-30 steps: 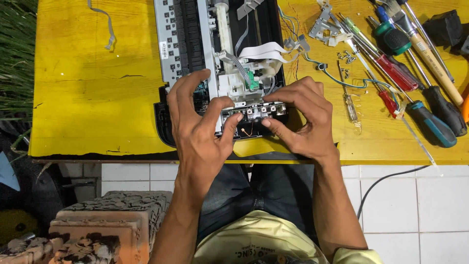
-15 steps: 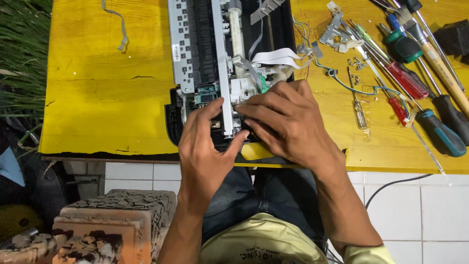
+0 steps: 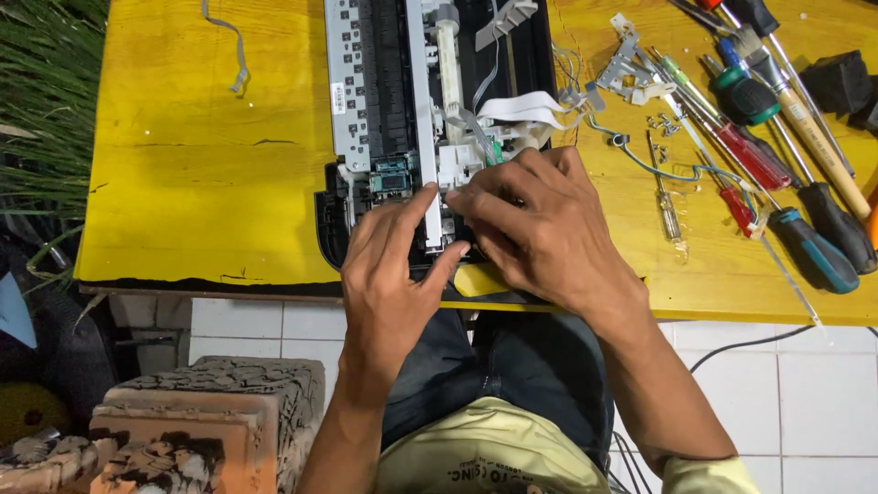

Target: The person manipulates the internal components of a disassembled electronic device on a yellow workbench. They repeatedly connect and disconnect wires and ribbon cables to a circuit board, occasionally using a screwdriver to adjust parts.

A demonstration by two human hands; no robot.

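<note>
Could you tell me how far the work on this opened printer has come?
Done: the opened black printer chassis lies uncovered, loose screws beside it. In hand: left hand and right hand press on its white front parts. Left: the white ribbon cable hangs free.

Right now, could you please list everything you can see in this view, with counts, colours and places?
Opened printer: one, black and grey, table middle, under both hands.
White ribbon cable: one, right of printer.
Table: one, yellow.
Screwdrivers: several, red, green, black and wooden handles, table right.
Metal bracket: one, grey, near tools.
Loose strip: one, grey, table top left.
Carved block: one, reddish, floor left.
Grass: green, far left.
Left hand: on printer's front edge.
Right hand: on printer's front right.
</note>
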